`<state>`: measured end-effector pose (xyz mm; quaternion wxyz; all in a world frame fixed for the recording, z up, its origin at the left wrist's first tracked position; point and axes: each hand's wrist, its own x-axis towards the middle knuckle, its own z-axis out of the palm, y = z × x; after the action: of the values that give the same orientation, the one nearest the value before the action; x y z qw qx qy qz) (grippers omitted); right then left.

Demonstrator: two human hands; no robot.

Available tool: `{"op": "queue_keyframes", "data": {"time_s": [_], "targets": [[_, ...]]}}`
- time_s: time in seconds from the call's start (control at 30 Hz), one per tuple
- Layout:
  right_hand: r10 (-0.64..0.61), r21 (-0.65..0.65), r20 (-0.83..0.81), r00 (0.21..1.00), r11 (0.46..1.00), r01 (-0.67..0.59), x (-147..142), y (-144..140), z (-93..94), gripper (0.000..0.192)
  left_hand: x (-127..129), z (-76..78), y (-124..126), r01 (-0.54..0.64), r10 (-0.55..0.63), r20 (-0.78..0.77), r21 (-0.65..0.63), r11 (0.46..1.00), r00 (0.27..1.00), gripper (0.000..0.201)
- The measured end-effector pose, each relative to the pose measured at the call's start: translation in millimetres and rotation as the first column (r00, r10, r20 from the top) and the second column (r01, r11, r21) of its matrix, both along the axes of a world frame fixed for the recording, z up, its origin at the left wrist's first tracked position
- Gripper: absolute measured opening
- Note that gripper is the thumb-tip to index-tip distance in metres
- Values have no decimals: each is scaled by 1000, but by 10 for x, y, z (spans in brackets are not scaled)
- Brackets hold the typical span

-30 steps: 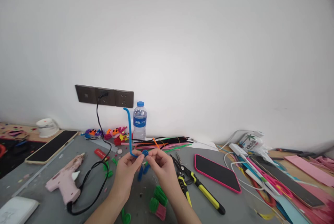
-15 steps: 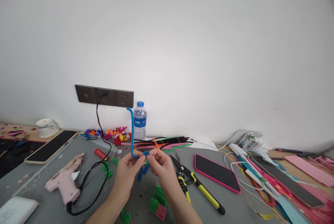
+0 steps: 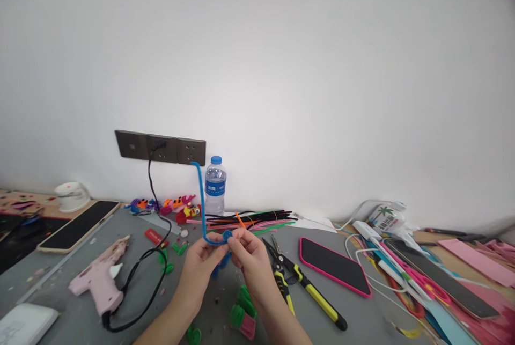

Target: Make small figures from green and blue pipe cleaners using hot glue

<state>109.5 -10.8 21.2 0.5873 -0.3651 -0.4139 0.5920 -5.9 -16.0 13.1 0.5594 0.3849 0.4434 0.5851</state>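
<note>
A blue pipe cleaner point(image 3: 201, 195) rises from between my hands, its top bent over to the left and its lower end wound into a small tight coil. My left hand point(image 3: 203, 259) pinches the straight stretch just left of the coil. Thumb and fingers of my right hand point(image 3: 247, 254) close on the coil itself. Beneath my fingers hang darker blue pieces point(image 3: 221, 265), partly hidden. Below my hands, a green and pink pipe cleaner bundle point(image 3: 243, 315) lies on the grey table.
Yellow-black pliers point(image 3: 309, 294) and a pink-cased phone point(image 3: 335, 267) lie to the right. At left are a pink glue gun point(image 3: 100, 280) with its black cord and another phone point(image 3: 80, 227). A water bottle point(image 3: 215, 186) and loose pipe cleaners point(image 3: 257, 220) stand behind my hands.
The coil has turned and shifted slightly right between my fingers. The upright part of the pipe cleaner has tilted a little to the left.
</note>
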Motion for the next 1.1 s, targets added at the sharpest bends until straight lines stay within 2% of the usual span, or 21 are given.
{"op": "queue_keyframes", "data": {"time_s": [0.33, 0.47, 0.73, 1.1], "targets": [[36, 24, -32, 999, 999, -35, -11, -22, 39, 38, -23, 40, -14, -28, 32, -35, 105, 994, 999, 20], [32, 26, 2, 999, 999, -32, 1, -33, 68, 37, -26, 45, -17, -13, 13, -2, 120, 993, 1000, 18], [-2, 77, 99, 995, 997, -6, 20, -23, 58, 37, -23, -6, 11, -11, 7, 85, 47, 999, 996, 19], [13, 94, 87, 996, 995, -22, 16, -20, 44, 35, -19, 22, 5, 34, -39, 122, 44, 998, 992, 23]]}}
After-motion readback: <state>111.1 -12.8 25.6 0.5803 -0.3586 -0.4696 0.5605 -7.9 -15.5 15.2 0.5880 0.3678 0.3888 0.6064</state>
